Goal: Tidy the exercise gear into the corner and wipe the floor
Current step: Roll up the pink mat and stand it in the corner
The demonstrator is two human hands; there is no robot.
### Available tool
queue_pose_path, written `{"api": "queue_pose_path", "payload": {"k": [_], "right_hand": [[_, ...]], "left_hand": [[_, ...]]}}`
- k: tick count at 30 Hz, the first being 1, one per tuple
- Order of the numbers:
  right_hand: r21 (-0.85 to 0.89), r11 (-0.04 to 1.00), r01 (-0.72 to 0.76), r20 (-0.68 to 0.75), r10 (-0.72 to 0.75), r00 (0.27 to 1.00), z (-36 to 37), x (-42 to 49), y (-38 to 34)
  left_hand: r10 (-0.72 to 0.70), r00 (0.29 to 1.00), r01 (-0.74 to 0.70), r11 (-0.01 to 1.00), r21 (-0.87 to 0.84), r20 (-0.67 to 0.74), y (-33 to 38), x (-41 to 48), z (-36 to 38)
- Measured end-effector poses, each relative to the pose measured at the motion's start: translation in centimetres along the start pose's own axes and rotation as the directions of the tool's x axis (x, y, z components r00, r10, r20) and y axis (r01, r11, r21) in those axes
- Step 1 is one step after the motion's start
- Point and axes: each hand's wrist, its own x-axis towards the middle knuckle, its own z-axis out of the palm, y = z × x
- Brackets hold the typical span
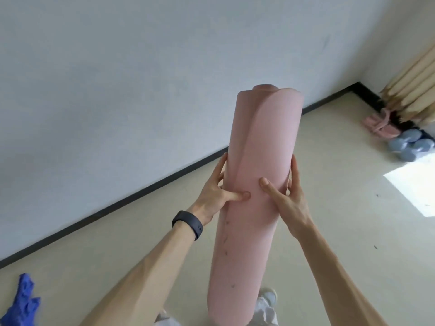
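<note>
The rolled mat [256, 184] stands upright in front of the person, and its lower end runs out of view. Its top layers sit uneven and the outer flap looks free, so the roll could spring open or telescope if the grip slackens on the way to the floor's [329, 184] far right corner, where the dumbbells [410, 145] lie. The mat sits between the two hands. The left hand [214, 191] wraps its left side and the right hand [287, 198] its right, with thumbs pressed on the front and fingers curled behind. A blue cloth [22, 302] lies at the floor's near left edge.
</note>
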Motion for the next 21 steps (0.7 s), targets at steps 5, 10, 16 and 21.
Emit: {"api": "queue_pose_path", "payload": {"k": [5, 10, 16, 21], "right_hand": [[0.101, 0.966, 0.240, -0.142, -0.225, 0.964, -13.9, 1.6, -12.4], [0.119, 0.902, 0.414, -0.309, -0.363, 0.879, -26.3, 1.9, -22.4], [0.139, 0.872, 0.470, -0.376, -0.393, 0.839, -37.9, 6.0, -29.7], [0.034, 0.906, 0.422, -0.434, -0.367, 0.823, -46.2, 14.3, -32.5]], "left_hand": [[0.226, 0.962, -0.242, 0.965, 0.097, 0.157, 14.4, 3.3, 14.7], [0.412, 0.871, -0.455, 0.882, 0.121, 0.267, 26.5, 5.1, 28.8], [0.507, 0.755, -0.588, 0.805, 0.086, 0.417, 33.6, 11.6, 39.9], [0.488, 0.726, -0.602, 0.792, 0.105, 0.484, 36.4, 21.3, 45.8]]}}
